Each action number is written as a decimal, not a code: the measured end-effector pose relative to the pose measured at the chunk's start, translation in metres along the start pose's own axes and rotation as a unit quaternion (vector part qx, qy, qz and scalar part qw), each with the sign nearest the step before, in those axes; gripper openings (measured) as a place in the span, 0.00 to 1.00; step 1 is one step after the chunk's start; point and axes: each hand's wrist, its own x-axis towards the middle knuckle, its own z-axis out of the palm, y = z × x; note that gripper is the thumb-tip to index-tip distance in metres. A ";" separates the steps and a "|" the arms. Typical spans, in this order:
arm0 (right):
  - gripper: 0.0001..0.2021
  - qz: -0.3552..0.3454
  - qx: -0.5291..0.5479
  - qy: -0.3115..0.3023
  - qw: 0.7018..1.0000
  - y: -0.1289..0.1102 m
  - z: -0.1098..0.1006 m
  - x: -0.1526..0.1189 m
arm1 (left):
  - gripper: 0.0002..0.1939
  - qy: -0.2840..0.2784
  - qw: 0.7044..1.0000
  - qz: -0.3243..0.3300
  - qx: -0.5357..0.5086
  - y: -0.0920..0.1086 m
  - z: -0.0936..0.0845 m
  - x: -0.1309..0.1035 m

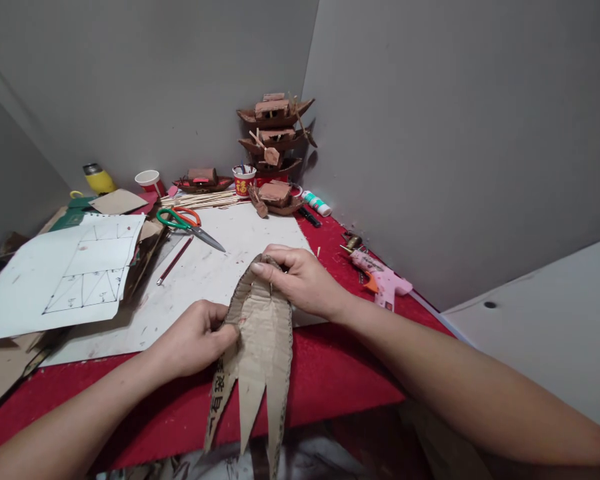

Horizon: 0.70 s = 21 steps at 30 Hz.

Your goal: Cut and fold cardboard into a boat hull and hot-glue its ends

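Observation:
Between my two hands is a curved cardboard piece [255, 333], bent up along its sides like a boat hull. Its near end splits into three pointed strips, and printed characters run down the left one. My right hand [300, 280] pinches the rounded far end, thumb on the inner face. On the left edge, about halfway down, my left hand [200, 337] grips with its thumb inside the fold. The fingers of both hands are partly hidden behind the cardboard. Beyond it, scissors [193, 229] with one green and one orange handle lie beside a pencil [175, 260].
A pink glue gun [383, 280] lies at the right by the wall. Brown model boats [275, 113] are stacked in the back corner, near thin wooden sticks [200, 200] and a red paper cup [244, 180]. Drawn paper [65, 273] tops cardboard sheets at left, over a red tabletop [340, 367].

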 end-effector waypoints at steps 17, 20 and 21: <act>0.13 -0.030 0.006 -0.014 0.999 -0.009 0.005 -0.004 | 0.10 0.006 0.995 -0.007 -0.103 0.000 0.005 0.004; 0.13 -0.039 0.010 -0.018 0.999 -0.008 0.007 -0.005 | 0.09 0.005 0.993 -0.016 -0.114 0.001 0.007 0.004; 0.13 -0.042 0.010 -0.017 0.999 -0.008 0.008 -0.005 | 0.08 0.012 0.994 -0.018 -0.112 0.002 0.008 0.005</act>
